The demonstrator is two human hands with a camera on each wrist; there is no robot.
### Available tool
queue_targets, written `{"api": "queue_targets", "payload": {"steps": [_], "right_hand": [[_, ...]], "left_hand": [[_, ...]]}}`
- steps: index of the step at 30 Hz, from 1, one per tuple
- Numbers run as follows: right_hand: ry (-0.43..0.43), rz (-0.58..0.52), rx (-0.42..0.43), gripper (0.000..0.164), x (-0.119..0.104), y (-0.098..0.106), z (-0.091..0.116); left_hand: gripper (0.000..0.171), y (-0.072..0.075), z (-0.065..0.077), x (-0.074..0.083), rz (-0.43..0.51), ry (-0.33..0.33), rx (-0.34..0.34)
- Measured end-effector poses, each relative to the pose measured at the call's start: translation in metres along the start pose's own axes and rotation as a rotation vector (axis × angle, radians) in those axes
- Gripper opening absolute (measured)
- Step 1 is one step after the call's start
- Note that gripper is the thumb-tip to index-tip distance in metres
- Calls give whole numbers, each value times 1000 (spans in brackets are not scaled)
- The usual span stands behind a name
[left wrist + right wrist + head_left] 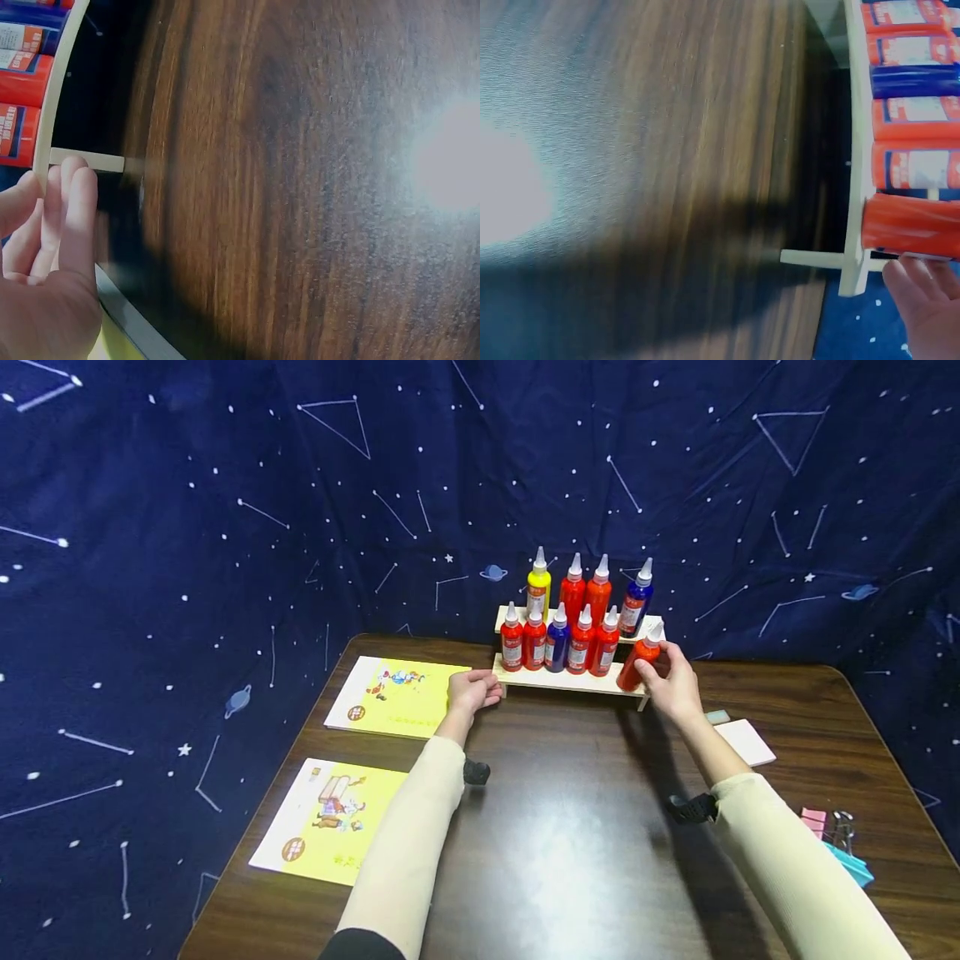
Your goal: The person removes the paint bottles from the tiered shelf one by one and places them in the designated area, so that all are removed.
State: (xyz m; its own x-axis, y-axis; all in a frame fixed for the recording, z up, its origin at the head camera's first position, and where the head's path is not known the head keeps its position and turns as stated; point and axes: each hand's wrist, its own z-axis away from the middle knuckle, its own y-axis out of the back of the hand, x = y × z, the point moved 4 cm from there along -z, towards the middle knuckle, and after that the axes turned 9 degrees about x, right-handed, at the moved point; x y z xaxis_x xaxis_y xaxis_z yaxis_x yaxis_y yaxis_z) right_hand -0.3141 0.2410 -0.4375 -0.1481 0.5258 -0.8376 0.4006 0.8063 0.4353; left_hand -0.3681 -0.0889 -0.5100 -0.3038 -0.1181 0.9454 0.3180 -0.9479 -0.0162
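Observation:
A two-tier wooden rack (551, 677) stands at the back of the table with squeeze bottles of red, blue and yellow on both tiers. At its left end, my left hand (471, 691) pinches the lower board, thumb on top and fingers beneath in the left wrist view. My right hand (673, 687) grips a red squeeze bottle (639, 665) with a white nozzle at the lower tier's right end. That bottle leans slightly, its base close at the board (857, 172). Beside it, a row of red bottles (604, 650) and one blue bottle (557, 647) stands upright.
Two yellow-and-white booklets (405, 693) lie on the left of the table (555, 810). On the right are a white pad (744, 743), a small pale-green block (717, 717), and pink and teal clips (851, 863). A dark starry curtain (420, 510) hangs behind.

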Motion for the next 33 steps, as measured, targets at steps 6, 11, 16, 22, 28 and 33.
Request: {"api": "queue_targets", "payload": {"steps": [6,11,16,22,28,33], "right_hand": [[30,15,32,44,8,26,23],[32,78,33,47,25,46,43],[28,151,10,50,46,55,56],[7,146,7,51,57,56,60],[-18,110,-8,52,61,51,60],[-24,102,25,55,57,56,60]], "left_hand": [[26,0,0,-3,-31,-34,22],[28,-1,2,0,-23,-47,17],[28,-1,5,3,-18,-40,6],[29,1,6,3,-12,-24,-8],[28,3,5,4,-11,-13,-1],[30,0,6,5,-16,-7,-28]]}}
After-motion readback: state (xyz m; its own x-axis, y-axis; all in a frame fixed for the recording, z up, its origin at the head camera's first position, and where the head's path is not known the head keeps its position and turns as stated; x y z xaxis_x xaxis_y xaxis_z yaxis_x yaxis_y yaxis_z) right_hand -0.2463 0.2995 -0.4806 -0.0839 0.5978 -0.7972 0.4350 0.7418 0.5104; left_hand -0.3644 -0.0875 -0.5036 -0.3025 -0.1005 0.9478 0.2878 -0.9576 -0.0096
